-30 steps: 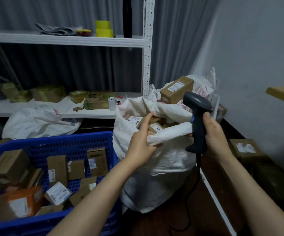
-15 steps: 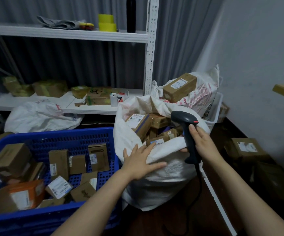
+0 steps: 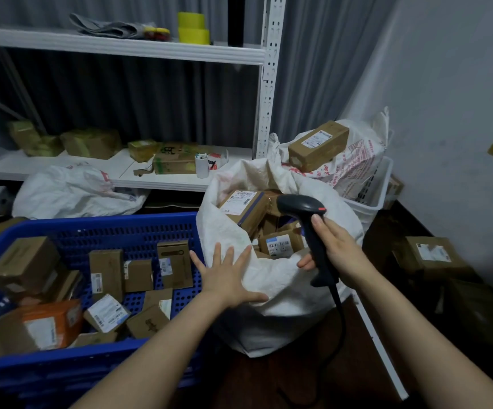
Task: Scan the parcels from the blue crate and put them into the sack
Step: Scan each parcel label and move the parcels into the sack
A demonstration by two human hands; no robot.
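Since a second ago the left hand (image 3: 227, 278) has dropped from the sack (image 3: 224, 219) rim and lies flat on its front, fingers spread. The right hand (image 3: 339, 249) grips the scanner (image 3: 301, 205) over the sack's mouth. Parcels (image 3: 174, 264) lie in the blue crate (image 3: 106, 222), just left of the nearer left hand. Their labels are too small to read.

Blue crate (image 3: 106, 236), perforated plastic: loose jumble of small brown cardboard parcels (image 3: 174, 264), labels at mixed angles, one orange. White woven sack (image 3: 280, 281) stands touching its right side, mouth open, labelled boxes inside. Black corded scanner (image 3: 301, 203) upright over the mouth, gripped by right hand (image 3: 339, 249).
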